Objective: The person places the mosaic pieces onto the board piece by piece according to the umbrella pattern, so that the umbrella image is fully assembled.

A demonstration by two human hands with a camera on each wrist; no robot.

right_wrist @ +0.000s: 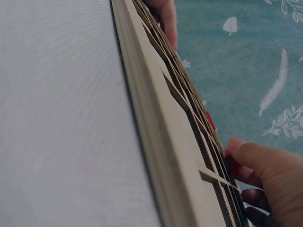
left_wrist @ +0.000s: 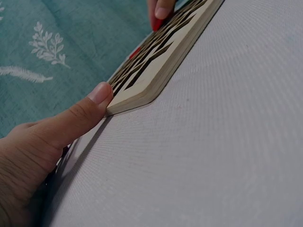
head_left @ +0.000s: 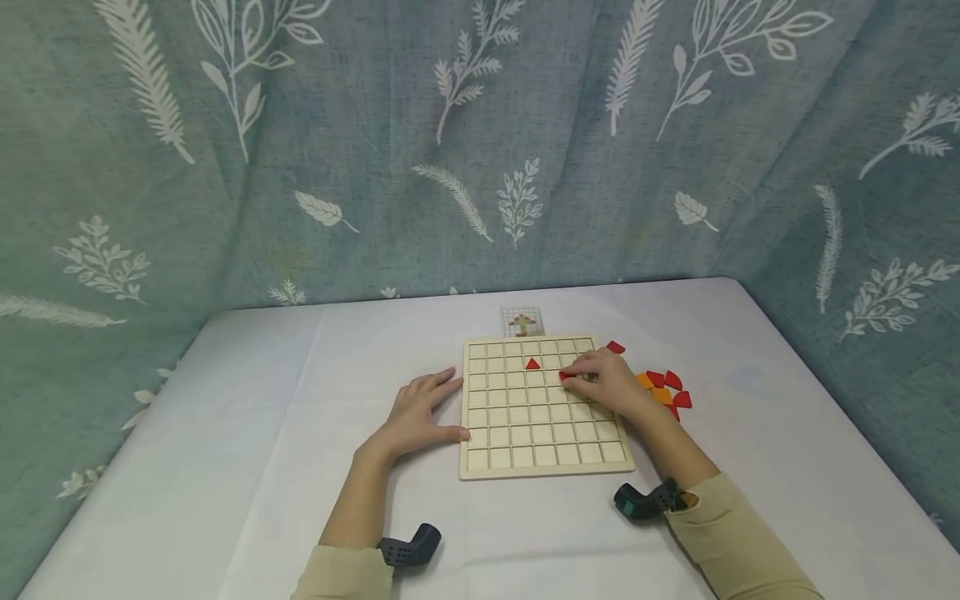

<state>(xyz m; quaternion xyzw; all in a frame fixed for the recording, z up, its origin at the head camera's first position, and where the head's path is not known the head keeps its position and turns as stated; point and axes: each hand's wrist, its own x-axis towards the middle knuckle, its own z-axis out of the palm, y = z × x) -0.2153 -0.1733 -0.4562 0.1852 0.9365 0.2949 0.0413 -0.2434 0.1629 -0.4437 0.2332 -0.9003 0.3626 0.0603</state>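
one board [head_left: 528, 414], touched at nine o'clock by outspread left hand [head_left: 411, 418]. one red piece [head_left: 563, 377], pinched toward two o'clock by right hand [head_left: 613, 383]. one red triangle [head_left: 532, 364], twelve o'clock.

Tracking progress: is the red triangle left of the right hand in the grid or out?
In: the red triangle lies within a cell of the board.

The head view looks forward and down; both wrist views, low and close, share the board [head_left: 540, 413].
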